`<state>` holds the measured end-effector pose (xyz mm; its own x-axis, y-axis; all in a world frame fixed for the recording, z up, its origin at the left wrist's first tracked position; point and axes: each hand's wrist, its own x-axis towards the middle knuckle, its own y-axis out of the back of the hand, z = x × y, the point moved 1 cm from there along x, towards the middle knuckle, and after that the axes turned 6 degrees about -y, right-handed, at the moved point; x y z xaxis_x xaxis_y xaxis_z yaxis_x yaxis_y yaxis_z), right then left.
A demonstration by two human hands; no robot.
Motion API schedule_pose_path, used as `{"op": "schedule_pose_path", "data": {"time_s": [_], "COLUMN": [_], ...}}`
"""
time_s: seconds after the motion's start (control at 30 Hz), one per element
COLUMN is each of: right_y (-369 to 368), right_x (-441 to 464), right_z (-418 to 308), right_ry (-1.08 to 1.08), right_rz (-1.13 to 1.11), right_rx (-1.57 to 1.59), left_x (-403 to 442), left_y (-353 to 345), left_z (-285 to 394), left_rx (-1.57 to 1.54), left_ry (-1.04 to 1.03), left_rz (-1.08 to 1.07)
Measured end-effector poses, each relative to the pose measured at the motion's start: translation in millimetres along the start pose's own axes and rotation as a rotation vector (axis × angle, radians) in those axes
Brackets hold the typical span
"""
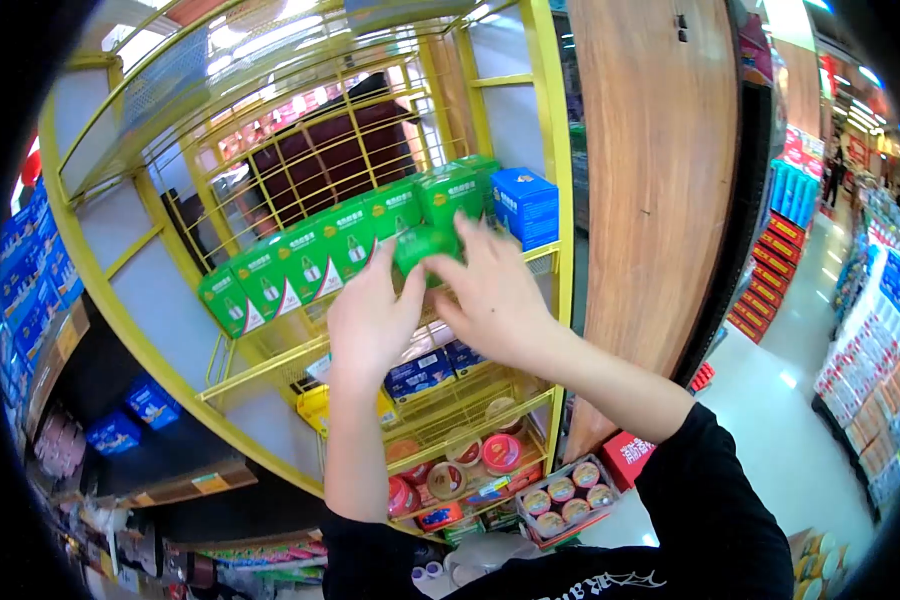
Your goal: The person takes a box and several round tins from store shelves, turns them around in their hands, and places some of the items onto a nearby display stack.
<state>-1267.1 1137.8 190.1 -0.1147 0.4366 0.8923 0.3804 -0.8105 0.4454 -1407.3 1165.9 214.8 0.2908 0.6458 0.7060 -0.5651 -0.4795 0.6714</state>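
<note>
A small green box (422, 244), slightly blurred, is held between both of my hands in front of the wire shelf. My left hand (373, 312) grips its left side, thumb toward me. On its right, my right hand (494, 292) has its fingers curled around the box, partly smeared by motion. Just behind stands a row of green boxes (310, 262) with bottle pictures, side by side on the shelf. Another green box (448, 197) sits higher at the row's right end. A blue box (526, 208) stands to the right of it.
A yellow wire rack (556, 120) frames the shelf, with a wooden panel (655, 200) on its right. Lower shelves hold blue packs (418, 374) and round tubs (502, 453). A crate of round tubs (560, 522) stands below. An aisle floor (760, 400) runs right.
</note>
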Motion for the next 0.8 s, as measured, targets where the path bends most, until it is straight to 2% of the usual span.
{"op": "schedule_pose_path", "data": {"time_s": [0.03, 0.07, 0.13, 0.17, 0.23, 0.27, 0.3, 0.33, 0.4, 0.43, 0.47, 0.5, 0.53, 0.57, 0.6, 0.7, 0.8], "right_y": [1.8, 0.5, -7.3, -9.4, -3.6, 2.3, 14.0, 11.2, 6.3, 8.1, 11.6, 19.9, 30.4, 41.9, 65.1, 130.8, 191.2], "right_x": [-2.4, -4.2, -8.1, -9.0, -8.4, -4.0, 5.3, 5.8, 7.8, 11.7, 13.7, 8.8, 5.4, -20.9, -17.5, -52.7, -108.6], "right_z": [-1.0, -0.2, 2.3, 4.7, 4.0, 2.2, -2.0, -1.0, 2.5, 1.6, -1.8, -4.1, -4.8, -6.3, -10.6, 1.0, 26.0], "right_ry": [-0.114, -0.131, 0.006, -0.002, -0.100, -0.183, -0.309, -0.316, -0.226, -0.242, -0.162, -0.079, -0.079, -0.041, 0.010, 0.114, 0.112], "right_rz": [-0.247, -0.239, -0.028, 0.019, -0.056, -0.123, -0.415, -0.411, -0.291, -0.278, -0.127, 0.021, -0.038, -0.007, 0.044, 0.062, 0.044], "right_rx": [0.163, 0.139, 0.053, 0.060, 0.027, 0.010, 0.054, 0.053, 0.326, 0.318, 0.401, 0.480, 0.631, 0.689, 0.743, 0.764, 0.778], "left_x": [-4.0, -4.9, -4.6, -5.3, -7.5, -6.5, -6.3, -4.5, -0.8, 2.2, 1.9, -4.9, -10.3, -32.8, -31.4, -64.8, -100.9], "left_y": [0.1, 1.5, 2.8, 1.1, -8.8, -8.4, -8.5, -7.9, -7.7, -5.4, -5.0, -6.4, 0.9, -6.6, 4.8, 0.7, -25.0], "left_z": [1.5, 5.4, 15.1, 15.8, 9.4, 11.2, 14.3, 17.8, 17.7, 16.8, 22.2, 34.6, 49.0, 61.4, 76.3, 128.8, 200.2], "left_rx": [0.006, 0.011, 0.012, 0.058, 0.182, 0.179, 0.207, 0.236, 0.209, 0.101, -0.012, -0.018, -0.268, -0.525, -0.533, -0.766, -0.983], "left_ry": [-0.009, -0.021, 0.000, 0.015, -0.011, -0.016, 0.020, 0.053, 0.090, 0.107, 0.125, 0.112, 0.079, 0.061, 0.041, -0.204, -0.293], "left_rz": [-0.036, -0.074, -0.102, -0.044, 0.091, 0.084, 0.043, 0.004, 0.003, 0.176, 0.346, 0.336, 0.508, 0.666, 0.662, 0.784, 0.758]}}
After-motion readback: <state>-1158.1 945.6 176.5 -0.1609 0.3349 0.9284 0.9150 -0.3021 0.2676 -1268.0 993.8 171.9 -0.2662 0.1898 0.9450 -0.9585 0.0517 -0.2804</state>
